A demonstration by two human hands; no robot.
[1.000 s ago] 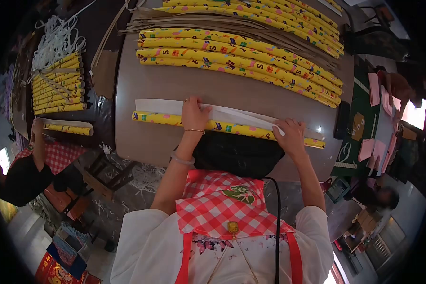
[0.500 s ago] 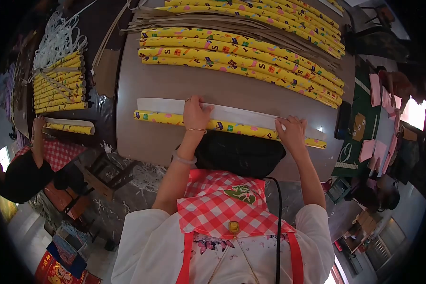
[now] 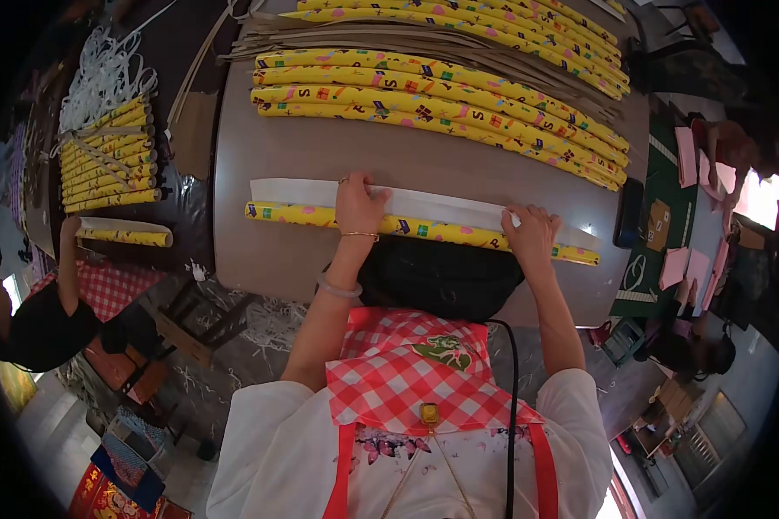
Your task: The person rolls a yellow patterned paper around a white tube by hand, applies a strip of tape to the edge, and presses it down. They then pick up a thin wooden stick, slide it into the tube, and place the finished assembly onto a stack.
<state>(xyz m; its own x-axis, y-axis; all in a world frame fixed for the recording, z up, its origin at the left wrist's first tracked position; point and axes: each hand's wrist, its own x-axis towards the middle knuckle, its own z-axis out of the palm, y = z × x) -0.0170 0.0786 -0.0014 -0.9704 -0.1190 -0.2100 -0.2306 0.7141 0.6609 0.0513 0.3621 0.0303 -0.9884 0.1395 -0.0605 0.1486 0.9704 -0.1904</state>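
Observation:
A yellow patterned paper roll point(image 3: 441, 231) lies across the table close to me, with a white strip of its paper unrolled along the far side. My left hand point(image 3: 361, 206) pinches the roll and its white edge left of the middle, thumb and fingers together. Toward the right end, my right hand point(image 3: 532, 232) grips the same roll and paper edge, its fingers curled. Just below the roll sits a black bag point(image 3: 441, 281) against the table edge.
Finished-looking yellow rolls point(image 3: 441, 112) lie in rows on the table point(image 3: 277, 156), with brown strips point(image 3: 337, 39) among them. At left are bundled rolls point(image 3: 108, 164) and a co-worker's arm point(image 3: 69, 264). A black object point(image 3: 629, 214) lies at right, near pink sheets point(image 3: 673, 266).
My right hand has shifted very slightly left and up along the roll. My left hand has stayed nearly still. The co-worker at left has moved a little.

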